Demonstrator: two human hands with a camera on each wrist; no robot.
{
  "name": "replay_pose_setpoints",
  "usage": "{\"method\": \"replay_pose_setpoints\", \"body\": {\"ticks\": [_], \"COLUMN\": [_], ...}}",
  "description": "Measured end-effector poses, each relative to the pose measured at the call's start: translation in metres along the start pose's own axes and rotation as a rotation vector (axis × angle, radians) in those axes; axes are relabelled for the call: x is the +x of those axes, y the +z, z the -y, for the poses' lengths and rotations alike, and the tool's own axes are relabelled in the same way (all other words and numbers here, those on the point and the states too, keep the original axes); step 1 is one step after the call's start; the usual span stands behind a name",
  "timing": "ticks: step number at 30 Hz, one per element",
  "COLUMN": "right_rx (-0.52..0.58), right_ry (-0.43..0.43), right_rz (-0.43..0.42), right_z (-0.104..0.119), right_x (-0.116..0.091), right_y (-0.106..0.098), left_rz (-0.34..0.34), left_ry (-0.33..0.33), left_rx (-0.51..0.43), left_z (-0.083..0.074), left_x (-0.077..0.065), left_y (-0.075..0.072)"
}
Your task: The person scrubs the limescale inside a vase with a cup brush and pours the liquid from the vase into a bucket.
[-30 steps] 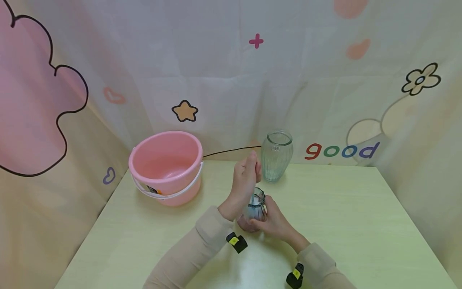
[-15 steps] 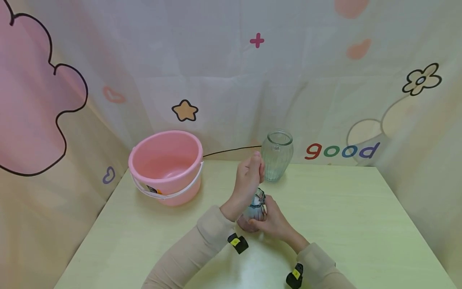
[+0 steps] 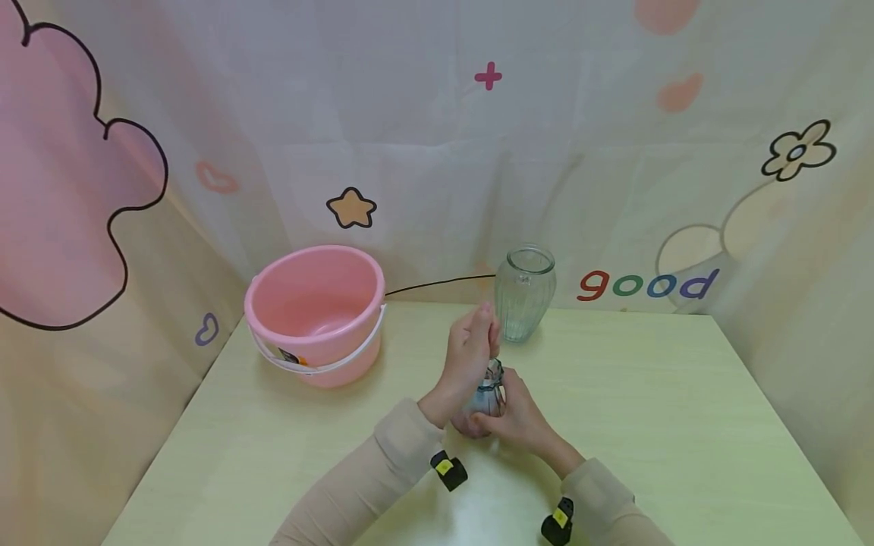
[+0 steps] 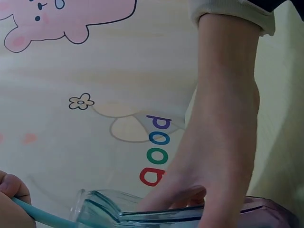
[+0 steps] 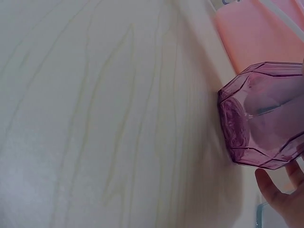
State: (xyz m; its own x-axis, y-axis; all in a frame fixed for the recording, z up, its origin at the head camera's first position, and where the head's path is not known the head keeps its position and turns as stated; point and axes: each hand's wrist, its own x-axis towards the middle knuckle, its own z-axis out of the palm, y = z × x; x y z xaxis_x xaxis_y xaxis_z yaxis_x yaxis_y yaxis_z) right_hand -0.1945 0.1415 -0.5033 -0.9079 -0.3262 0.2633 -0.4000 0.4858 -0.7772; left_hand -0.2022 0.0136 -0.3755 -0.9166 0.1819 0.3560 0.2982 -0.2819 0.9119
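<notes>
A small glass vase, bluish at its neck and purple at its faceted base, stands upright at the middle of the table. My right hand grips its side, thumb in front. Above the mouth, my left hand is a fist around a light-blue stick, which runs down into the neck in the left wrist view. A pale shape shows through the purple glass in the right wrist view, too blurred to identify. The upper end of the stick is hidden in the left hand.
A pink bucket with a white handle stands at the back left. Behind the hands is a taller clear glass vase. A printed curtain hangs along the back edge of the pale table.
My left hand first shifted slightly right, then came lower over the small vase's mouth. The right hand and the vase have stayed almost where they were.
</notes>
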Motion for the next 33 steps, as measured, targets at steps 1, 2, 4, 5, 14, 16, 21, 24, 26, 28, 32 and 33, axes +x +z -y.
{"method": "replay_pose_setpoints", "body": {"ticks": [1, 2, 4, 5, 14, 16, 21, 24, 26, 28, 32, 33], "right_rx": [0.005, 0.01, 0.01, 0.007, -0.025, -0.022, 0.104, 0.175, 0.189, 0.181, 0.174, 0.171], "right_ry": [-0.006, -0.01, -0.02, -0.032, -0.12, -0.109, -0.003, 0.044, 0.05, 0.055, 0.036, 0.038], "right_rz": [-0.005, -0.009, -0.022, -0.029, -0.073, -0.055, 0.091, 0.171, 0.197, 0.203, 0.19, 0.182], "right_z": [0.0, 0.001, 0.004, 0.008, 0.022, 0.016, 0.029, 0.017, 0.005, -0.004, -0.007, -0.007], "right_x": [0.0, 0.0, -0.001, -0.001, -0.004, -0.004, -0.007, -0.006, -0.005, -0.003, -0.003, -0.003], "right_y": [0.0, 0.0, 0.0, -0.001, -0.002, -0.001, -0.01, -0.012, -0.011, -0.009, -0.008, -0.008], "left_rz": [0.001, 0.004, 0.007, 0.012, 0.036, 0.032, 0.049, 0.066, 0.069, 0.064, 0.045, 0.039], "left_ry": [-0.019, -0.036, -0.048, -0.046, -0.031, -0.031, -0.006, -0.002, -0.004, -0.007, -0.014, -0.014], "left_rx": [-0.006, -0.012, -0.006, 0.004, 0.08, 0.068, 0.046, 0.048, 0.05, 0.054, 0.045, 0.036], "left_z": [0.001, 0.001, -0.003, -0.006, -0.012, -0.007, 0.003, -0.004, -0.003, 0.002, 0.012, 0.013], "left_x": [-0.001, -0.002, -0.006, -0.008, -0.013, -0.011, -0.008, -0.009, -0.009, -0.008, -0.006, -0.006], "left_y": [0.0, 0.0, 0.002, 0.003, 0.005, 0.002, -0.002, -0.002, -0.002, -0.003, -0.004, -0.004]}}
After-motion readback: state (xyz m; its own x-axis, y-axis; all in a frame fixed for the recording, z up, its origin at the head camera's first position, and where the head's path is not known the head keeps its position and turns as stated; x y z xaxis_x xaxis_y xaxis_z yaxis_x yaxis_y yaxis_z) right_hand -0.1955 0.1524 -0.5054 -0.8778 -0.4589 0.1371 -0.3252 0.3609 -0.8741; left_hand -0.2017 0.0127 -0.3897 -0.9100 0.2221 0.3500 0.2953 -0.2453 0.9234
